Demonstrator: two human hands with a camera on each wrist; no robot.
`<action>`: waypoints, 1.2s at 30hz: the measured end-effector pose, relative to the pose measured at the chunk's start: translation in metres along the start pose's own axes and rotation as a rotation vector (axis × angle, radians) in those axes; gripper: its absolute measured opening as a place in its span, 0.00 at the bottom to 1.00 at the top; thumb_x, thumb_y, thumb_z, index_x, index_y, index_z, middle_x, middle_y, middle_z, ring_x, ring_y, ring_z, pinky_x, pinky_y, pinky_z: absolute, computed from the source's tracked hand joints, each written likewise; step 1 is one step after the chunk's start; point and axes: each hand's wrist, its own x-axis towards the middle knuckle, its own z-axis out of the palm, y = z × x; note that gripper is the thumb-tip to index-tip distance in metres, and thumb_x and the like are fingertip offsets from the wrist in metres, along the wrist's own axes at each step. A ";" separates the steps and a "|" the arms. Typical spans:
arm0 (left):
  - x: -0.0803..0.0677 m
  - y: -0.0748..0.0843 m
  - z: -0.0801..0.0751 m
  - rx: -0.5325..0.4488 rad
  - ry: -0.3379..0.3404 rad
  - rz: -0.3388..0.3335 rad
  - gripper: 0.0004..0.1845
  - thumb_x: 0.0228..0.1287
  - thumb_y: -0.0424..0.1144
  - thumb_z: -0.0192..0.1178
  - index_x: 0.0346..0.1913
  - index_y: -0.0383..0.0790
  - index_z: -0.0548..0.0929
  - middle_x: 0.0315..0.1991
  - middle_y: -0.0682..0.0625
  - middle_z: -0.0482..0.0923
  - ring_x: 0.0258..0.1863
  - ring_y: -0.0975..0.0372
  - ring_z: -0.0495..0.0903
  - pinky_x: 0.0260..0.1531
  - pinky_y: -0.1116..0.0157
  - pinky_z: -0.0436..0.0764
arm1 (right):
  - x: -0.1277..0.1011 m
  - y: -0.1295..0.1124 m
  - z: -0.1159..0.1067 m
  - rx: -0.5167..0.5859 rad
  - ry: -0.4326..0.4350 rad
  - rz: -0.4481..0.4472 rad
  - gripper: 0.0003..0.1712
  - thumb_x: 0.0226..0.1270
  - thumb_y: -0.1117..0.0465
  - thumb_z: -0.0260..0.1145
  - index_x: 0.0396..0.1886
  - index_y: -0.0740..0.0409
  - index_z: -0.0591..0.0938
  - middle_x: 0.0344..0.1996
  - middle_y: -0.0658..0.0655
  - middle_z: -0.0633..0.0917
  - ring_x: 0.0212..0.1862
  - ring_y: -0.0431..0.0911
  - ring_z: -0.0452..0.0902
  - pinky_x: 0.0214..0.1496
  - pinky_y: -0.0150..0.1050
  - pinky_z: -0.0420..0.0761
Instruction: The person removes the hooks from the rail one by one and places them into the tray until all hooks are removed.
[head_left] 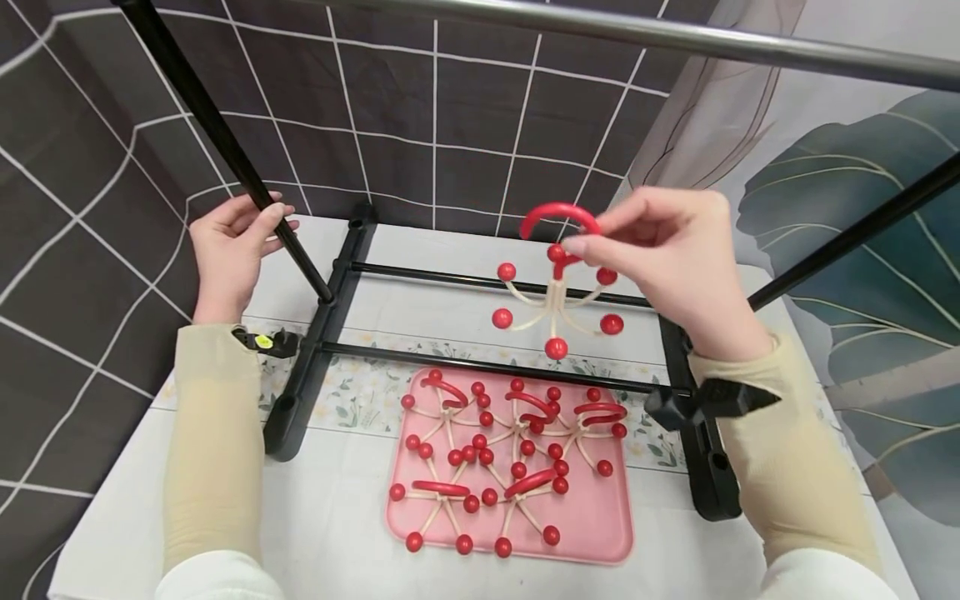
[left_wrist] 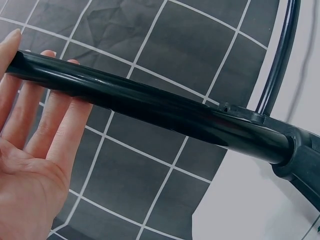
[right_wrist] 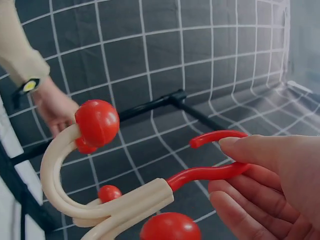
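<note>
My right hand [head_left: 678, 262] pinches the red hook top of a multi-prong hanging hook [head_left: 556, 296] between thumb and fingers. Cream arms with red ball tips spread from its stem, held in the air above the rack base. In the right wrist view, the red hook [right_wrist: 207, 174] curves into the fingers, and its open end points away from the palm. My left hand [head_left: 232, 254] holds the black upright pole [left_wrist: 150, 107] of the rack, thumb on one side and fingers behind it. More hooks [head_left: 447, 406] of the same kind lie on the pink tray [head_left: 600, 533].
A silver rail [head_left: 630, 29] crosses above both hands. The rack's black base has two crossbars [head_left: 487, 360] and side feet [head_left: 285, 425] on the white table [head_left: 330, 517]. Behind stands a dark grid-patterned curtain [head_left: 390, 100], with another black pole [head_left: 862, 229] at right.
</note>
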 end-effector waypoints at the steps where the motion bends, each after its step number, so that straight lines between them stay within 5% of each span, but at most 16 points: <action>1: 0.000 0.000 0.000 -0.003 -0.002 -0.001 0.16 0.62 0.31 0.73 0.51 0.30 0.87 0.41 0.44 0.88 0.37 0.58 0.89 0.40 0.69 0.86 | -0.007 0.004 -0.002 -0.006 0.001 0.012 0.09 0.54 0.69 0.81 0.34 0.66 0.89 0.28 0.57 0.88 0.24 0.50 0.84 0.29 0.33 0.84; 12: 0.000 0.000 0.003 -0.031 -0.009 0.004 0.17 0.61 0.31 0.73 0.51 0.27 0.86 0.40 0.43 0.88 0.36 0.58 0.89 0.39 0.69 0.86 | -0.082 0.039 -0.023 0.160 -0.114 0.095 0.13 0.50 0.83 0.76 0.27 0.65 0.85 0.29 0.62 0.87 0.25 0.48 0.85 0.27 0.31 0.84; 18: 0.000 -0.001 0.002 -0.035 -0.003 -0.005 0.17 0.61 0.31 0.73 0.51 0.28 0.87 0.41 0.43 0.88 0.37 0.58 0.89 0.39 0.68 0.86 | -0.112 0.038 -0.034 0.033 -0.168 0.152 0.17 0.48 0.80 0.79 0.24 0.56 0.84 0.28 0.58 0.88 0.27 0.49 0.86 0.25 0.36 0.85; 25: 0.001 0.000 0.000 -0.040 -0.005 -0.006 0.16 0.61 0.31 0.73 0.51 0.28 0.87 0.41 0.42 0.88 0.37 0.57 0.89 0.40 0.68 0.86 | -0.120 0.023 -0.043 -0.151 -0.158 0.154 0.19 0.45 0.76 0.83 0.23 0.50 0.85 0.27 0.52 0.88 0.27 0.45 0.85 0.24 0.33 0.82; 32: 0.000 0.000 0.000 -0.038 0.000 -0.014 0.16 0.61 0.31 0.73 0.51 0.28 0.87 0.41 0.43 0.88 0.37 0.58 0.89 0.40 0.68 0.86 | -0.112 0.014 -0.070 -0.214 -0.215 0.216 0.17 0.45 0.77 0.82 0.28 0.53 0.88 0.29 0.54 0.88 0.22 0.46 0.83 0.25 0.31 0.83; 36: 0.001 0.000 0.000 -0.037 -0.003 -0.014 0.16 0.61 0.32 0.73 0.51 0.29 0.87 0.41 0.43 0.88 0.37 0.58 0.89 0.40 0.68 0.86 | -0.114 0.019 -0.085 -0.254 -0.232 0.270 0.15 0.47 0.75 0.82 0.28 0.53 0.89 0.26 0.54 0.87 0.19 0.46 0.78 0.19 0.34 0.75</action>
